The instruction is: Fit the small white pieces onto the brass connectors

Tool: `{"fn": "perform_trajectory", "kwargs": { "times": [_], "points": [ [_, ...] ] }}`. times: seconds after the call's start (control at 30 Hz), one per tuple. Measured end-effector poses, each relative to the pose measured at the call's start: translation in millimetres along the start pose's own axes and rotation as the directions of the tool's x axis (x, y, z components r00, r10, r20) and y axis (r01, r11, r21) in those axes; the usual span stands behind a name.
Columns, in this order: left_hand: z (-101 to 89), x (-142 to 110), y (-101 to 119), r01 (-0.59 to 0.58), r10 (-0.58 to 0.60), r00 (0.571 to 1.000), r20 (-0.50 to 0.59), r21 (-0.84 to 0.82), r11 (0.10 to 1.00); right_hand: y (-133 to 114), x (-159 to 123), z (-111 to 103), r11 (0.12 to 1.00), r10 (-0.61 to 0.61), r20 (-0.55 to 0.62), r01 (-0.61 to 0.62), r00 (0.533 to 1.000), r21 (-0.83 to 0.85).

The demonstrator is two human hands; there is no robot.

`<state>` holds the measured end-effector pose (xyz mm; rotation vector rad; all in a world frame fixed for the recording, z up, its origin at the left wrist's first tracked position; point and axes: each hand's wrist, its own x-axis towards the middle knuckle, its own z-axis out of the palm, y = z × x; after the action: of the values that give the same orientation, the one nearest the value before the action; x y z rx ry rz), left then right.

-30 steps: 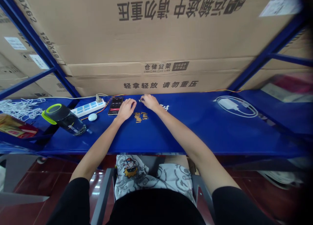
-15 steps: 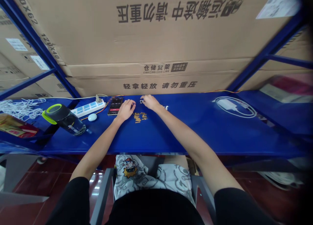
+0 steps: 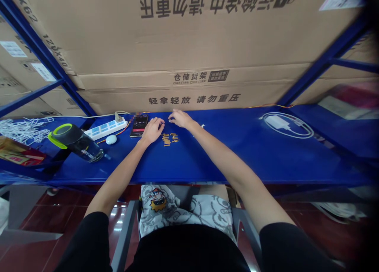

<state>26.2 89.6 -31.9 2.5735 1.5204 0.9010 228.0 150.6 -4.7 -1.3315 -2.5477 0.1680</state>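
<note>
Cardboard [image 3: 189, 43] behind blue surface [image 3: 266, 153]; on it brass-coloured pieces [image 3: 166, 140], bodyward from fingers of left hand [image 3: 152, 131] and right hand [image 3: 181, 119], nearer the left, axes too small to read. Tiny piece [image 3: 169, 120] at right fingers; both sets curled, cannot tell whether clamped.

Left grip [image 3: 152, 130]: palm down, fingers loosely curled, tips facing right grip [image 3: 180, 119]. Right: back of hand up, fingers bent down and leftward, sits slightly farther forward. Grips near each other, not touching. Too small to tell if fingertips meet on either. Left forearm [image 3: 120, 171] and right forearm [image 3: 226, 157] angle back and outward from their grips.
</note>
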Motion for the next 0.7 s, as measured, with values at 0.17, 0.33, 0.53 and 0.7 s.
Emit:
{"fn": "perform_trajectory", "kwargs": {
  "times": [0.17, 0.33, 0.53, 0.7],
  "points": [
    [0.8, 0.3, 0.5, 0.005, -0.005, 1.0, -0.004, 0.011, 1.0, -9.0, -12.0, 0.3, 0.997, -0.062, 0.011, 0.063, 0.998, -0.046],
    [0.2, 0.0, 1.8, -0.024, 0.024, 0.999, -0.023, 0.017, 1.0, -10.3, -31.1, -2.6, 0.991, -0.115, 0.027, 0.116, 0.993, -0.071],
    [-4.6, -0.4, 19.3, -0.105, 0.105, 0.994, -0.009, -0.006, 0.994, 1.2, -69.5, -6.4, 0.997, -0.068, -0.038, 0.066, 0.997, -0.033],
    [-6.7, -2.0, 35.5, -0.185, 0.183, 0.98, 0.072, 0.012, 0.983, 6.4, -89.2, -9.0, 0.992, -0.028, -0.09, 0.038, 0.996, 0.118]
  ]
}}
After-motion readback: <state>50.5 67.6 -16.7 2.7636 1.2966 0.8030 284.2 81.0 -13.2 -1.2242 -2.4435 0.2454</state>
